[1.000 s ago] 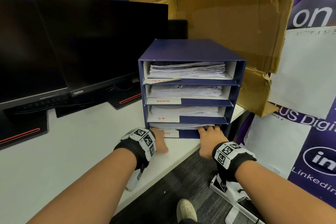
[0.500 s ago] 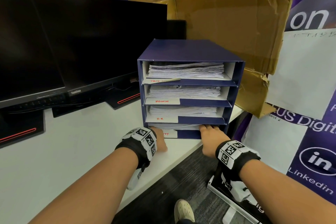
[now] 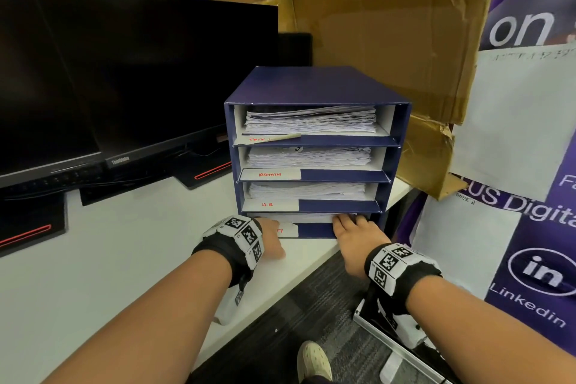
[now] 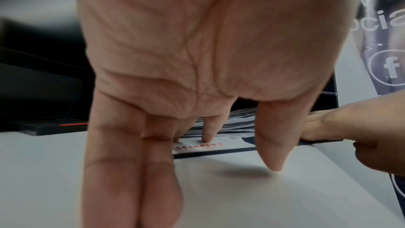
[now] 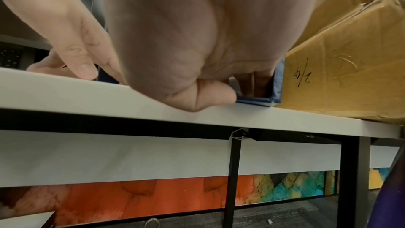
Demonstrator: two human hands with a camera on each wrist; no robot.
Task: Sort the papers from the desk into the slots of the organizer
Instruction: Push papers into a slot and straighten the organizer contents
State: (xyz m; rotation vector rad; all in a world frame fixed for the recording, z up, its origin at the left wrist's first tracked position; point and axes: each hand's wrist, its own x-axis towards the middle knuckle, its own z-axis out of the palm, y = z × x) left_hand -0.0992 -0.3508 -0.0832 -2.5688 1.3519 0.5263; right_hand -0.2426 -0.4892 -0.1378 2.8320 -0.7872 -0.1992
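Observation:
The blue four-slot organizer [image 3: 311, 84] stands on the white desk [image 3: 124, 259], each slot holding a stack of white papers. The bottom slot's papers [image 3: 299, 217] lie just behind its front lip. My left hand [image 3: 271, 238] rests at that slot's left end with straight fingers, and its index fingertip [image 4: 208, 139] touches the red-lettered label [image 4: 197, 146]. At the slot's right end my right hand [image 3: 353, 227] reaches its fingers [image 5: 252, 82] into the slot over the papers. Its thumb [image 5: 214, 96] is bent against the lip. Neither hand holds a loose sheet.
Two dark monitors [image 3: 124, 78] on stands fill the desk's left and back. A large cardboard box [image 3: 389, 25] leans behind and right of the organizer. Printed banners [image 3: 530, 227] stand at the right. The desk edge runs just under my right wrist, with carpet and a shoe [image 3: 313, 360] below.
The bottom slot's paper edge, sticking out slightly a second ago, now sits further in as my right fingers moved forward. The left hand has hardly moved.

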